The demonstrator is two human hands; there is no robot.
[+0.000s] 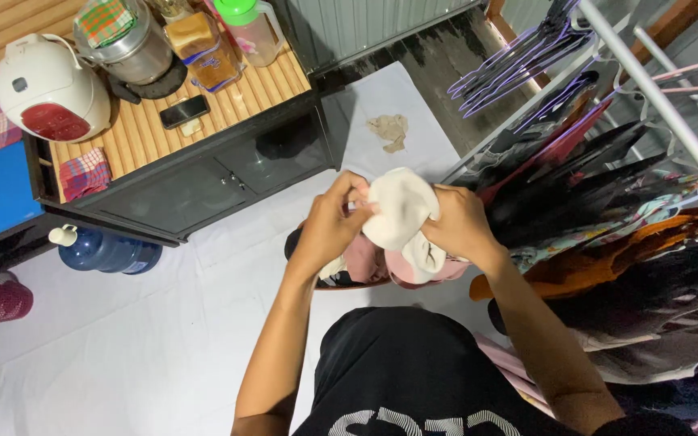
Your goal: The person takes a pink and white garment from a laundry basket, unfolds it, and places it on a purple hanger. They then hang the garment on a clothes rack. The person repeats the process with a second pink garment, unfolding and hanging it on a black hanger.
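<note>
Both hands meet at chest height over a cream-white garment (401,211). The left hand (329,222) is clenched on its left edge with the fingers curled in, and the right hand (458,222) is clamped on the opposite side, so the cloth bunches into a rounded bundle between them. Holding it from both sides keeps the soft fabric gathered and off the floor.

Directly below the bundle sits a laundry basket (349,281), dark-rimmed and piled with pink and pale clothes; the garment hangs just above that pile, touching or nearly touching it, I cannot tell which.

To the right stands a drying rack (664,105) with pale metal bars, loaded with dark, orange and patterned clothes and a row of empty purple hangers (519,73) toward its far end, within arm's reach of the basket.

A white floor sheet (123,339) carries everything. A crumpled beige rag (389,131) lies near its far edge. Against the left side stands a dark cabinet whose slatted counter (171,137) bears a white rice cooker (46,89), a metal pot, jars and a phone. A blue water jug (107,252) lies at the cabinet's foot.
</note>
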